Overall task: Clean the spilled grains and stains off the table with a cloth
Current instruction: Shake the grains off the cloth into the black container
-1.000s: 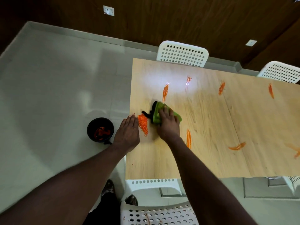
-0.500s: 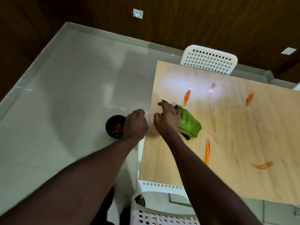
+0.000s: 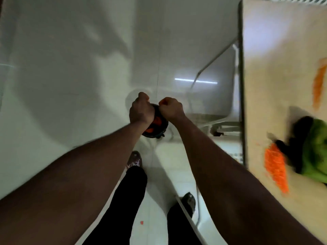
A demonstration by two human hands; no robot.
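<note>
emptying gathered grains into the bowl (image 3: 155,127) on the floor, by the look of it.
both the left hand (image 3: 139,110) and right hand (image 3: 170,108) hang curled into fists over the black bowl, likely so grains drop inside; whether either fist holds anything cannot be told. the green cloth (image 3: 316,147) lies loose on the table (image 3: 265,85) far to the right, well apart from both hands, touching an orange grain pile (image 3: 276,167), with another streak (image 3: 319,82) beyond.

Both bare arms reached forward and down, side by side. The left hand (image 3: 140,110) was curled into a fist. The right hand (image 3: 171,108) was curled too, just beside it, knuckles up. The two hands nearly touched.
</note>
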